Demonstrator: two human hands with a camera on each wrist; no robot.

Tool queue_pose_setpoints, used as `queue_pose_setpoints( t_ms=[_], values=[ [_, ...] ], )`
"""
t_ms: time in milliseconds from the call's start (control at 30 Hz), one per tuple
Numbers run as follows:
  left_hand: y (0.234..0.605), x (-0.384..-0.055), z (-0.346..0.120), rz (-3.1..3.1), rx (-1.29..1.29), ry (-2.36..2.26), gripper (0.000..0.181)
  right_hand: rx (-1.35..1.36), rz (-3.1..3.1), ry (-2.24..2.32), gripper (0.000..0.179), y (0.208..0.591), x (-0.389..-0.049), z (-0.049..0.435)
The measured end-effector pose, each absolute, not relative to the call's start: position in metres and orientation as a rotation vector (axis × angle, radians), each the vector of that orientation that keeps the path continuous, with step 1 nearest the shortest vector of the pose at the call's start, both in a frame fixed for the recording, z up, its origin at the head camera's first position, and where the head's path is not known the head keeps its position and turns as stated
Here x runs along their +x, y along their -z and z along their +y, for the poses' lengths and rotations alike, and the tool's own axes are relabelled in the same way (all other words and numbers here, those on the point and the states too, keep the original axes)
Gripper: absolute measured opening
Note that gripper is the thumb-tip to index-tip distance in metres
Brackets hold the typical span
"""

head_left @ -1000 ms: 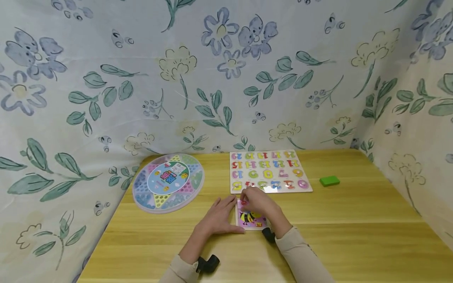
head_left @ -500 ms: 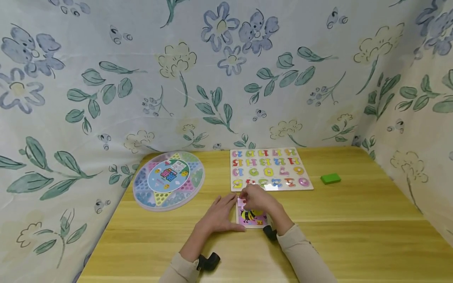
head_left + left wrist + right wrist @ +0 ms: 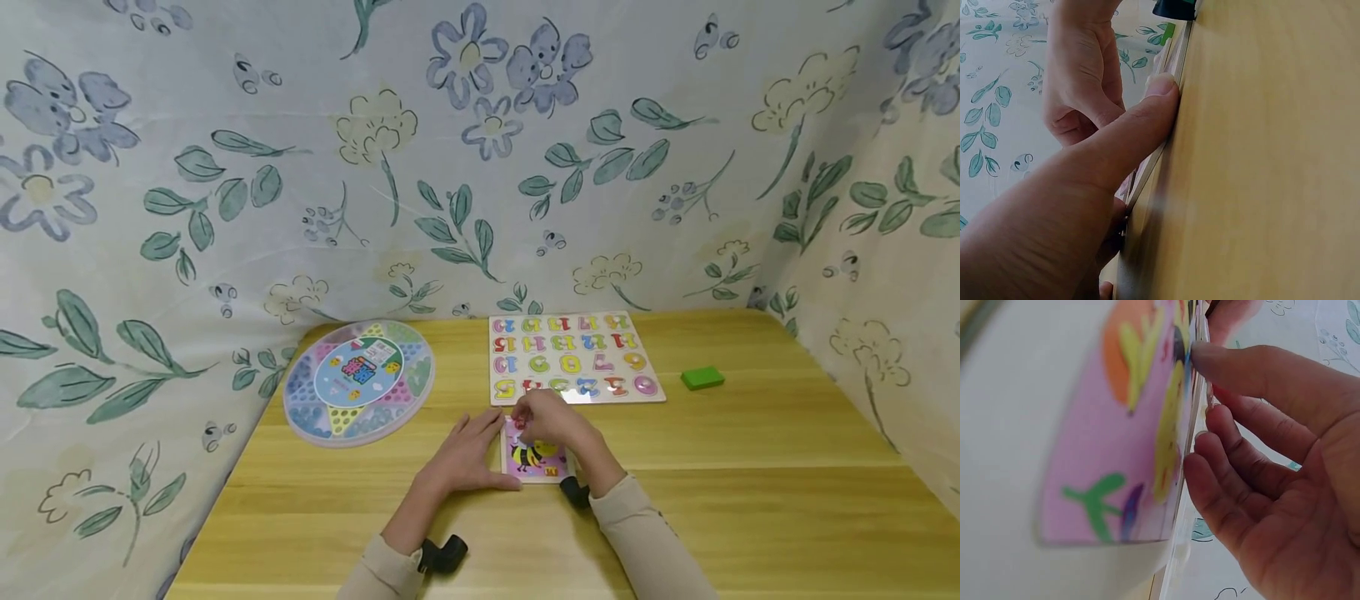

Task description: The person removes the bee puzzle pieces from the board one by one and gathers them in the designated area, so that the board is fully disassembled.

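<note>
A small pink picture puzzle [image 3: 540, 473] with a yellow-and-black bee lies flat on the wooden table. Spread along its left side is my left hand [image 3: 467, 457], the thumb resting on the near edge of the frame. In the left wrist view that straight thumb [image 3: 1147, 112] lies over the puzzle's rim. My right hand [image 3: 557, 419] is bent over the puzzle's upper part, thumb and index finger pinching a small puzzle piece [image 3: 517, 438] at its upper left; the fingers hide much of the piece. In the right wrist view, the thumb [image 3: 1222, 362] presses close at the picture's surface.
Behind the hands lies a number puzzle board [image 3: 657, 399] with coloured numerals. A round, clear-rimmed board game [image 3: 358, 375] is at the back left. A green block [image 3: 702, 378] sits to the right. Floral cloth [image 3: 480, 208] hangs behind the table.
Half a second ago a pale pink piece showed raised at the right fingertips; now it sits lower and the red mark at the upper left shows again. The left hand has stayed in place.
</note>
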State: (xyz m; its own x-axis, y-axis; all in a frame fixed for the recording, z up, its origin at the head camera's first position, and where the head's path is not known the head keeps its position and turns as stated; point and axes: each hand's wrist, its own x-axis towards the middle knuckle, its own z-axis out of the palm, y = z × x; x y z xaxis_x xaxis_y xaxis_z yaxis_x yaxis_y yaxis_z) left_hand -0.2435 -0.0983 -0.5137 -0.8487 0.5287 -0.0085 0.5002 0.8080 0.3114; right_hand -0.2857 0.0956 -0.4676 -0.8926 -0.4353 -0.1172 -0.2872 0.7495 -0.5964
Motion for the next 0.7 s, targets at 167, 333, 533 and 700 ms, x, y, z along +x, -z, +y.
queue_pose_setpoints(
  t_ms=[167,333,533,700],
  values=[
    [0.515,-0.242,-0.098,2.895,0.817,-0.45,0.114,-0.545,2.685,0.901,0.028,0.469,-0.286,0.097],
    [0.513,-0.242,-0.099,2.897,0.798,-0.447,0.114,-0.545,2.679,0.935,0.028,0.468,-0.286,0.098],
    [0.512,-0.242,-0.098,2.903,0.832,-0.467,0.113,-0.525,2.676,0.925,0.029,0.467,-0.284,0.101],
    [0.513,-0.24,-0.099,2.902,0.823,-0.464,0.114,-0.539,2.693,0.923,0.028,0.466,-0.282,0.109]
  ],
)
